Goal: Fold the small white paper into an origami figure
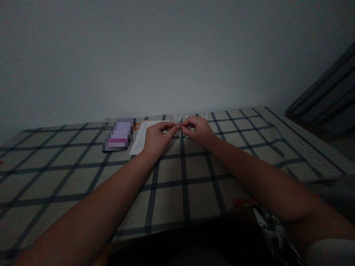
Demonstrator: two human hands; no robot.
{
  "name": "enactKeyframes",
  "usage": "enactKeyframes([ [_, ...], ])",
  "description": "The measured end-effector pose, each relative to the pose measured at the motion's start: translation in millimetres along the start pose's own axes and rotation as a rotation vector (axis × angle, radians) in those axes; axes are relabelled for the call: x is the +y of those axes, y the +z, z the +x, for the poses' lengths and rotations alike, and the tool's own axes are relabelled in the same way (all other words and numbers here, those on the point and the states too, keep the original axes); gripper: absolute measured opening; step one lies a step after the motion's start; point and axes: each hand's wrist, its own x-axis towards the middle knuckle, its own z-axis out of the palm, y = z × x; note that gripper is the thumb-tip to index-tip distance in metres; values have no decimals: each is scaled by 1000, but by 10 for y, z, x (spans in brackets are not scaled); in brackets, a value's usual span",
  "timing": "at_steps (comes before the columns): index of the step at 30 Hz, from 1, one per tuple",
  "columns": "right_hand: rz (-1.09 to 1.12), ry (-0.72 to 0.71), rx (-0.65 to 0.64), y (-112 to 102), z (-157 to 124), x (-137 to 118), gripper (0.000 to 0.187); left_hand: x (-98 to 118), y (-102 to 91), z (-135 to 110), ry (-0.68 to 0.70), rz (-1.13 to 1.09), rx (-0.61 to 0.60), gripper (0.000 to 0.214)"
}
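My left hand (pixel 158 137) and my right hand (pixel 199 129) meet over the tablecloth, thumbs and forefingers pinched together at the tips. A small, pointed white piece (pixel 179 118), which looks like thin paper, shows at the pinched fingertips. Its full shape is hidden by my fingers, and the dim light blurs it. Beside and partly behind my left hand lies a white printed sheet (pixel 140 138). More small white pointed scraps (pixel 204 115) show just behind my right hand.
A phone (pixel 119 135) with a blurred, lit screen lies left of the sheet. The checked tablecloth (pixel 169 188) covers the table, which meets a plain wall (pixel 177 55) at the back. Dark folded cloth (pixel 327 88) hangs at right. Something shiny (pixel 273 229) is at the near edge.
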Motion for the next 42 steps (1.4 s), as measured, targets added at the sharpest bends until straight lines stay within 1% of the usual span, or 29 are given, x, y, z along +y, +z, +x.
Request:
enactKeyframes([
  [3, 61, 25, -17, 13, 8, 10, 9, -13, 5, 10, -25, -69, 23, 22],
  [7, 284, 156, -14, 70, 28, 43, 14, 27, 11, 1, -23, -175, 37, 43],
  [8, 344, 184, -8, 84, 32, 51, 16, 37, 10, 0, -13, -183, 28, 42],
  [10, 442, 216, -3, 102, 37, 67, 22, 42, 1, 8, 20, -147, 2, 28],
  [12, 482, 210, -11, 99, 38, 78, 24, 30, -18, 26, 59, -65, -39, 15],
  [14, 468, 180, -41, 79, 38, 87, 18, 9, -44, 45, 93, 1, -92, 15],
  [16, 433, 160, -64, 48, 40, 96, 15, -9, -71, 57, 119, 14, -153, 17],
  [19, 406, 175, -67, 1, 48, 109, 23, -18, -102, 64, 141, -3, -208, 26],
  [21, 416, 176, -79, -25, 56, 113, 27, -18, -114, 72, 140, -5, -194, 28],
  [23, 417, 147, -109, -48, 62, 110, 29, -21, -125, 86, 134, -13, -162, 27],
  [26, 356, 52, -140, -72, 68, 104, 28, -34, -138, 115, 129, -23, -110, 22],
  [29, 285, -52, -125, -86, 72, 123, 24, -40, -142, 129, 108, -8, -84, 22],
  [31, 258, -89, -110, -93, 76, 143, 23, -30, -139, 125, 97, 4, -85, 22],
  [37, 217, -105, -87, -114, 75, 115, 19, 20, -118, 88, 87, -28, -96, 23],
  [39, 226, -106, -67, -108, 70, 87, 16, 15, -107, 76, 118, -14, -97, 24],
  [42, 264, -104, -30, -77, 60, 72, 15, -3, -87, 59, 197, 32, -62, 24],
])
